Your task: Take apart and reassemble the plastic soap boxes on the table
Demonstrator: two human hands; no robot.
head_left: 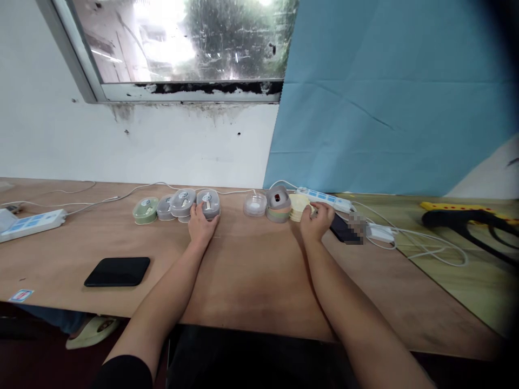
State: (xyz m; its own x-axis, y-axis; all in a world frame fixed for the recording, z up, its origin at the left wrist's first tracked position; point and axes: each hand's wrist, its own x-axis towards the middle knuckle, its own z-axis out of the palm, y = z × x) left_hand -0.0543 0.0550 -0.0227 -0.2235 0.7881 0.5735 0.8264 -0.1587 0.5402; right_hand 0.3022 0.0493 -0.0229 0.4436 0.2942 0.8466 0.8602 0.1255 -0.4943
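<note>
My left hand [203, 226] has its fingers and thumb around the near side of a small grey case with a clear lid [209, 199]. Beside it are another stack of grey cases [183, 202], a lower grey case [165, 208] and a green case [145, 209]. My right hand [318, 220] is closed at the right edge of a stack of pale yellow case shells [298, 207]; its fingers partly hide the stack. Between my hands stand clear lids [255, 205] and a stack of grey shells [278, 198] with orange and green ones below.
A black phone [117, 271] lies at left, and a dark phone [345, 229] lies near my right hand. Power strips [324, 199] and white cables run along the back. A black-handled tool [462, 220] lies far right. Another person's shoe [93, 332] shows below the table.
</note>
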